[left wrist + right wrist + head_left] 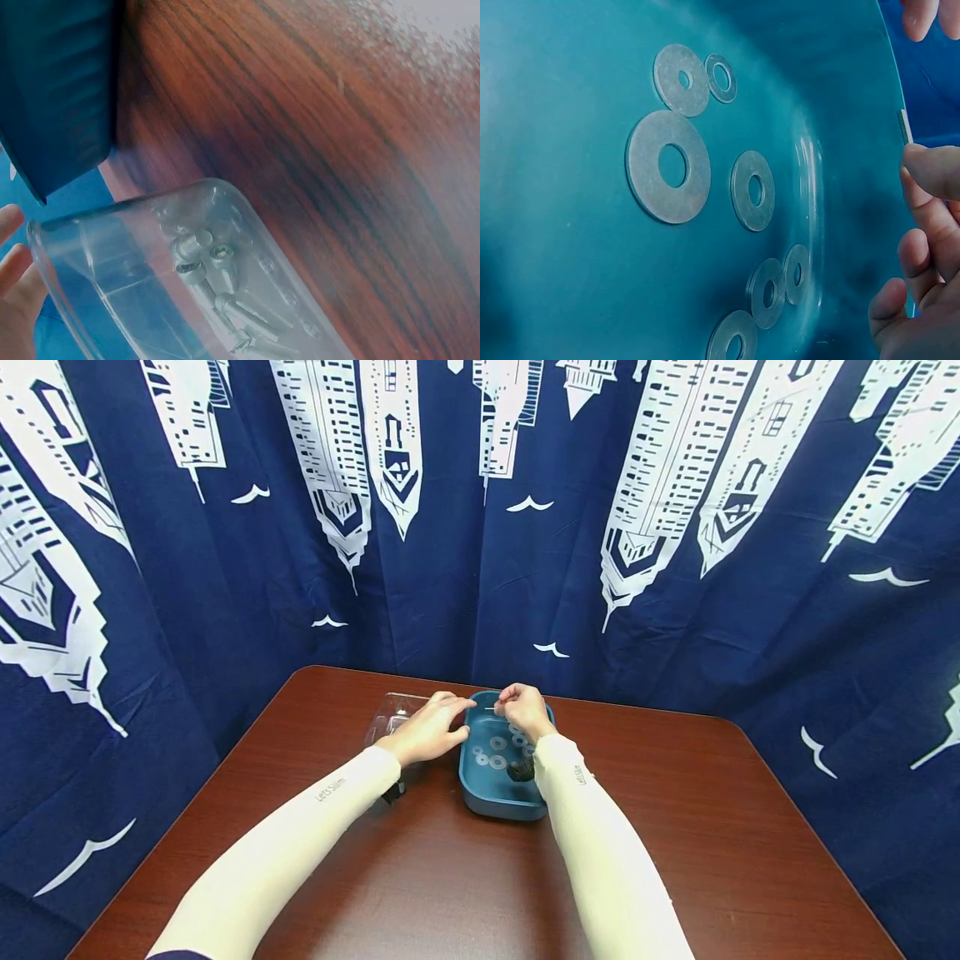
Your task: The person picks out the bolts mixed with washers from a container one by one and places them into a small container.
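Over the far part of a blue tray [501, 811], my right hand [525, 708] pinches a washer [905, 126] between thumb and forefinger; it shows edge-on as a thin pale sliver. Flat metal washers [669, 135] of different sizes lie scattered on the tray's floor. My left hand [430, 728] hovers at the tray's left rim, fingers loosely extended, holding nothing. Its fingertips also show at the edge of the left wrist view. Beneath and beside that hand stands a clear plastic container [384, 714] with several socket-head bolts [232, 311] inside.
Both objects stand on a brown wooden table [667, 827] toward its far side. A dark blue printed curtain [480, 568] hangs behind and around the table. The right forearm and the dark wrist strap [521, 769] cover part of the tray.
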Demonstrator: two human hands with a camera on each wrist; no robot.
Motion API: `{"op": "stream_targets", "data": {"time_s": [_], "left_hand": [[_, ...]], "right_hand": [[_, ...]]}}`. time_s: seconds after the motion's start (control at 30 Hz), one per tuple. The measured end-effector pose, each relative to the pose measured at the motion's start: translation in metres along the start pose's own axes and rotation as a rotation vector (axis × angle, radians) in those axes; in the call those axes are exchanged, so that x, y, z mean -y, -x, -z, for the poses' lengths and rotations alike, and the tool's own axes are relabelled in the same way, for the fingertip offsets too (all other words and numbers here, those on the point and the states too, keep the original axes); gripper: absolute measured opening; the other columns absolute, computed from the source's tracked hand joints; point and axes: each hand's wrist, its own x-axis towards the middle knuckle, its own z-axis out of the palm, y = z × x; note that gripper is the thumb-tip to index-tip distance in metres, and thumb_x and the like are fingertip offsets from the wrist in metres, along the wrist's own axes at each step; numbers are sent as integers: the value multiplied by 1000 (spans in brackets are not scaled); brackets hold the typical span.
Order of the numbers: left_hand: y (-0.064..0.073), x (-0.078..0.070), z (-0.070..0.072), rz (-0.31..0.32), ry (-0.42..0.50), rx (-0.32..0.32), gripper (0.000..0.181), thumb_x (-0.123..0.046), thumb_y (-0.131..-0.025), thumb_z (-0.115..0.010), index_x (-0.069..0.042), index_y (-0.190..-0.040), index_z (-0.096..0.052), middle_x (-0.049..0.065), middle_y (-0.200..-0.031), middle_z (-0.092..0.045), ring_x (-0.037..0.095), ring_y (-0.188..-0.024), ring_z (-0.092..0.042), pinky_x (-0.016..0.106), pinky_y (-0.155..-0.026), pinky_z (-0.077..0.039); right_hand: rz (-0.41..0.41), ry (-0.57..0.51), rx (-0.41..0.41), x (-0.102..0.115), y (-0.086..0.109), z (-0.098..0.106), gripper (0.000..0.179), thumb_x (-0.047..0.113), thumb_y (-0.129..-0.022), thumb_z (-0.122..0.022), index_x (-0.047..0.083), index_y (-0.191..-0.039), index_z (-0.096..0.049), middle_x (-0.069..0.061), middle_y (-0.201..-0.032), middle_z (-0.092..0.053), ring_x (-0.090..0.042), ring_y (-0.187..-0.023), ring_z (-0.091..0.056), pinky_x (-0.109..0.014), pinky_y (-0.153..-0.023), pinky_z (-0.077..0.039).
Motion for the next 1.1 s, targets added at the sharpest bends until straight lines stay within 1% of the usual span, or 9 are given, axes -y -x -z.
{"op": "stream_targets", "data": {"time_s": [0.17, 0.33, 0.43, 0.63, 0.73, 0.8, 0.87, 0.97, 1.1], "left_hand": [[1, 2, 2, 10, -16, -3, 53, -27, -97, -62, -9, -146, -52, 10, -146, -55, 30, -142, -39, 45, -117, -37], [4, 4, 5, 17, -5, -11, 53, -24, -97, -63, -9, -146, -52, 9, -146, -55, 32, -143, -39, 47, -117, -37], [8, 6, 8, 28, -1, -14, 53, -24, -97, -63, -9, -146, -51, 10, -147, -55, 32, -144, -38, 49, -116, -37], [15, 11, 13, 71, 3, -11, 53, -25, -97, -62, -13, -148, -50, 10, -149, -52, 29, -145, -35, 49, -116, -36], [17, 14, 16, 67, 4, -28, 52, -23, -97, -62, -13, -147, -51, 9, -148, -53, 29, -145, -37, 48, -116, -37], [18, 17, 19, 58, -3, -42, 51, -23, -97, -61, -12, -146, -52, 8, -147, -54, 29, -144, -38, 46, -116, -37], [20, 20, 21, 62, -7, -54, 50, -23, -97, -60, -14, -146, -53, 7, -146, -55, 27, -143, -39, 45, -115, -38], [24, 26, 23, 80, -10, -65, 50, -24, -97, -59, -15, -146, -52, 6, -146, -54, 25, -142, -39, 45, -114, -39], [31, 33, 25, 103, -7, -85, 50, -23, -96, -60, -13, -145, -53, 8, -145, -56, 27, -143, -38, 48, -115, -39]], "right_hand": [[-3, -8, 5, -1, 0, 1, 14, -3, -83, -73, 6, -87, -64, -9, -84, -72, -18, -77, -63, -26, -65, -47], [-9, -6, 21, -2, 0, 1, 12, -2, -85, -72, 7, -88, -63, -10, -87, -73, -19, -80, -63, -28, -69, -48], [-5, -2, 24, 0, 1, 1, 13, -1, -84, -73, 7, -88, -64, -10, -88, -74, -19, -81, -62, -28, -70, -47], [9, -13, 32, 2, 3, 2, 13, -3, -83, -73, 5, -89, -64, -13, -91, -74, -19, -81, -63, -27, -70, -48], [17, -28, 36, 2, 3, 2, 13, -5, -83, -72, 4, -89, -63, -16, -92, -75, -18, -81, -64, -26, -70, -48], [20, -30, 36, 2, 3, 2, 14, -5, -83, -71, 4, -89, -63, -16, -92, -75, -17, -80, -63, -25, -70, -48], [24, -24, 34, 3, 3, 1, 14, -5, -82, -72, 5, -88, -63, -15, -92, -75, -16, -79, -63, -24, -68, -47], [28, -23, 29, 5, 3, 1, 15, -5, -81, -72, 5, -87, -63, -14, -90, -75, -16, -76, -62, -24, -65, -46], [26, -34, 30, 6, 3, 0, 15, -5, -81, -72, 5, -87, -63, -14, -90, -75, -16, -76, -63, -24, -65, -46]]}}
